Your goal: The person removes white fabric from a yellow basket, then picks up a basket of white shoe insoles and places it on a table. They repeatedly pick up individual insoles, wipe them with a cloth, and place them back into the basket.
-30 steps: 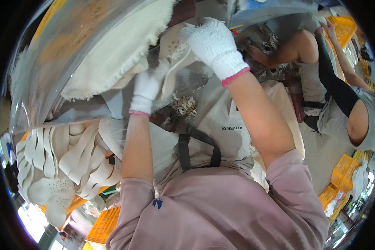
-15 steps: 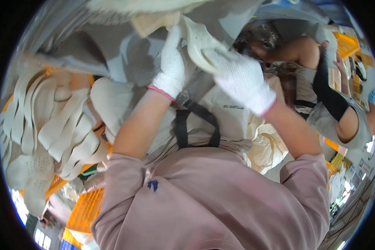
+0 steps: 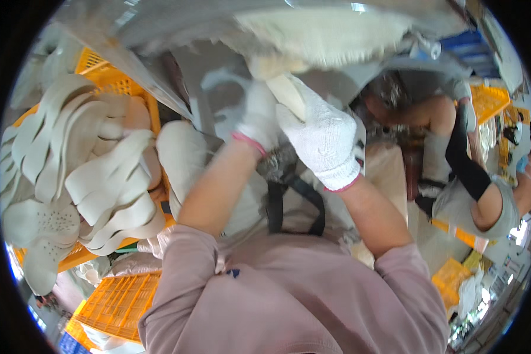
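A cream-white insole (image 3: pixel 288 94) is tilted up in front of me, its far end at the frayed lower edge of a pale fuzzy roller (image 3: pixel 336 35). My right hand (image 3: pixel 324 138), in a white knit glove with a pink cuff, is closed around the insole's near part and covers much of it. Close beside it on the left, my left hand (image 3: pixel 258 115) wears a matching glove. Motion blurs its fingers, so whether they grip the insole does not show.
To my left, many white insoles (image 3: pixel 109 183), some perforated, overflow a yellow crate (image 3: pixel 121 79). Another yellow crate (image 3: pixel 121 301) stands lower left. A grey metal housing (image 3: pixel 100 35) surrounds the roller. On the right sits another person with a black sleeve (image 3: pixel 469 162), near a yellow crate (image 3: pixel 489 100).
The insole, in full view before, is now mostly hidden by my right hand and turned toward the roller. Both hands have drawn closer together, and the whole view has shifted.
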Tool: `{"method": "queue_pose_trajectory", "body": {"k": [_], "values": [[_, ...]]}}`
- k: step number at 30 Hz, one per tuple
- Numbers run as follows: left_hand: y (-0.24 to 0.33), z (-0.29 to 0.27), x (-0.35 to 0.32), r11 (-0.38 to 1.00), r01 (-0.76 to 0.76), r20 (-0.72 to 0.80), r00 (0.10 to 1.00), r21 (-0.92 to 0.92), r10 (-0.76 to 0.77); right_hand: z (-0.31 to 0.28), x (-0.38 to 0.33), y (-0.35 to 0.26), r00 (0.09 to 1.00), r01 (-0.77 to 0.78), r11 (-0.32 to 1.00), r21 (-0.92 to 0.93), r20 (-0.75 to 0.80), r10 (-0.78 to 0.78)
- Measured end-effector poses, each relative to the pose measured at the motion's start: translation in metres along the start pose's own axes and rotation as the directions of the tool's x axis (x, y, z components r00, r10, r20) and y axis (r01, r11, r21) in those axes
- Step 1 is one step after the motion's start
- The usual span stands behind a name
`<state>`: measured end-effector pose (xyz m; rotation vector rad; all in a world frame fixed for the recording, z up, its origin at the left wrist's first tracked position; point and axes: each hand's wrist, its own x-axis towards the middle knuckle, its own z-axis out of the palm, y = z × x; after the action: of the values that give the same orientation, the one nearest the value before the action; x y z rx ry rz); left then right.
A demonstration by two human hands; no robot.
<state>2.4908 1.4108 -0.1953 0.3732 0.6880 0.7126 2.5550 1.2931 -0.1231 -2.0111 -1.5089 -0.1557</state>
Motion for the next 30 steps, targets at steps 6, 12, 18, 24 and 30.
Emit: {"method": "queue_pose_trajectory", "body": {"k": [6,12,18,24,30], "values": [[-0.042,-0.024,0.020,0.940,0.092,0.461,0.884,-0.328,0.074,0.008,0.040,0.005,0.988,0.103,0.986,0.131,0.104,-0.117],[-0.013,-0.021,0.034,0.949,0.309,0.071,0.950,-0.069,-0.304,-0.040,0.003,0.001,0.800,-0.371,0.828,0.420,0.597,0.056],[-0.007,-0.003,0.035,0.689,-0.712,0.333,0.688,0.136,0.645,-0.022,0.043,-0.009,0.526,-0.850,0.087,0.520,0.845,0.091],[-0.046,-0.010,0.010,0.987,0.048,0.177,0.984,-0.151,-0.021,-0.056,-0.028,-0.040,0.873,-0.369,0.913,0.171,0.400,0.278],[0.005,-0.035,0.070,0.989,-0.089,-0.110,0.989,0.114,0.102,0.003,0.007,-0.003,0.989,-0.030,0.980,0.195,0.151,0.000]]}}
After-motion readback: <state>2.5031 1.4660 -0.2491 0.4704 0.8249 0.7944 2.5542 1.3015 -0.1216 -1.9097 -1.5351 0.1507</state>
